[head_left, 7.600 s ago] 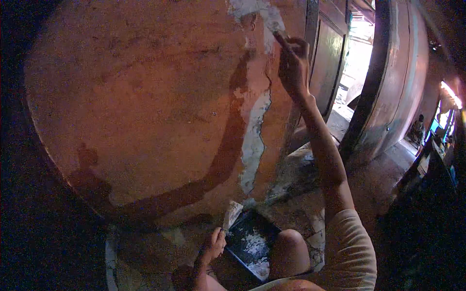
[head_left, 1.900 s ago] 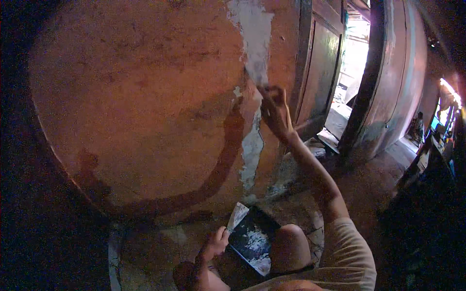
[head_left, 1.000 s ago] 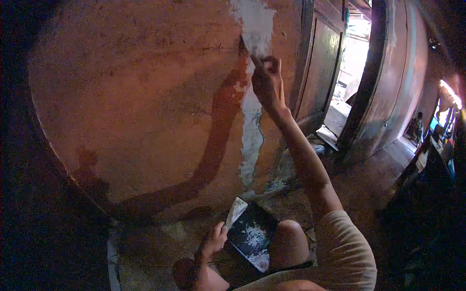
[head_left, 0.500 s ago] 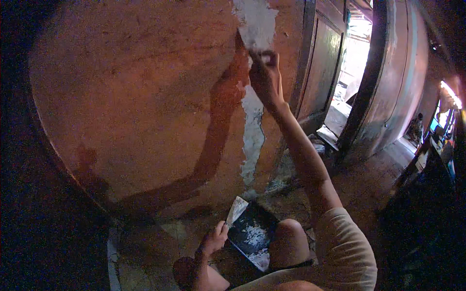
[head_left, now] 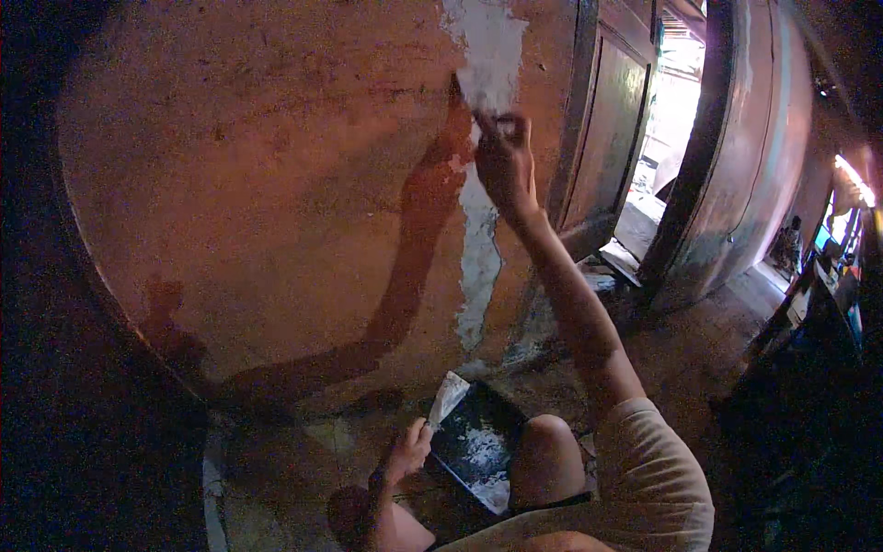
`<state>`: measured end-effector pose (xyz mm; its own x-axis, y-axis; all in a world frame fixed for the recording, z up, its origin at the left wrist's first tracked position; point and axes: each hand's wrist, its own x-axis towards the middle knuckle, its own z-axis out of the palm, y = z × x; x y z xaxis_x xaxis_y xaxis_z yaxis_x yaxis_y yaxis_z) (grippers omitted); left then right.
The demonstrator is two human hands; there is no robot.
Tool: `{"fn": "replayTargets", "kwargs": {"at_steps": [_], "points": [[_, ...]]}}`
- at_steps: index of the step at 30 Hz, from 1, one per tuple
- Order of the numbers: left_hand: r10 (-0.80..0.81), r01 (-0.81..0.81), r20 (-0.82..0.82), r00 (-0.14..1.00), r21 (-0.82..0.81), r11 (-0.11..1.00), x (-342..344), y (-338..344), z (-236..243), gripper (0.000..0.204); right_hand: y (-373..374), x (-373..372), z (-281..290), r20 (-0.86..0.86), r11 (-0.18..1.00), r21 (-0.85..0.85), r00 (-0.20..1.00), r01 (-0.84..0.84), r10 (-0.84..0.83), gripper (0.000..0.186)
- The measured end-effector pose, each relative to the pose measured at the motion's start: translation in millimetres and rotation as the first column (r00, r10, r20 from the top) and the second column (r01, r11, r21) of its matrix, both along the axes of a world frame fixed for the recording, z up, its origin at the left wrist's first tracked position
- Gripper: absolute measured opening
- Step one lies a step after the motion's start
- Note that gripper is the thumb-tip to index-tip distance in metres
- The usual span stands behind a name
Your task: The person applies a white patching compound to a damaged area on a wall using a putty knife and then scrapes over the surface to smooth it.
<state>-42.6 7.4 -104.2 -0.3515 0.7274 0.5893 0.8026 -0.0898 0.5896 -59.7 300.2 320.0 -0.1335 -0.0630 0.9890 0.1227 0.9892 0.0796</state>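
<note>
My right hand (head_left: 506, 166) is raised to the orange wall (head_left: 276, 184), its fingers closed round a tool that looks like a putty knife; the blade blends into the grey-white filler strip (head_left: 497, 55) and is hard to make out. That strip runs down the wall above and below the hand. Low in front of me, my left hand (head_left: 407, 453) grips a second putty knife (head_left: 449, 396), its broad blade tilted up and smeared white. Beside this blade, a black tray (head_left: 469, 419) holds white filler paste (head_left: 485, 447) between my knees.
Right of the filler strip stands a wooden door (head_left: 602, 138) in a dark frame, with a bright opening beyond it. A worn wall panel (head_left: 745, 166) curves at the right. Dim clutter (head_left: 819, 313) lies at the far right. The tiled floor (head_left: 303, 460) meets the wall's base.
My right hand has slid a little way down the wall with its tool, and its shadow has shifted with it. My left hand, its putty knife and the tray stay nearly the same.
</note>
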Motion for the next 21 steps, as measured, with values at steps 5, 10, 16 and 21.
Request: {"fn": "replayTargets", "kwargs": {"at_steps": [5,10,16,21], "points": [[0.203,0.019,0.477,0.855,-0.421,0.907,4,6,41,0.02,-16,40,-62,0.185,0.98,-0.16,0.971,-0.12,0.149,0.057],[0.1,0.005,0.251,0.963,-0.387,0.922,-5,-8,-9,0.019,5,22,5,-0.14,0.811,0.36,0.886,0.461,-0.441,0.054],[0.337,0.198,0.704,0.625,-0.561,0.804,22,8,93,0.02,32,19,-2,-0.01,0.996,0.078,0.998,-0.053,0.054,0.056],[0.049,-0.019,0.099,0.994,-0.283,0.959,15,-7,50,0.021,-1,41,-79,0.052,0.989,0.125,0.995,0.075,-0.082,0.051]]}}
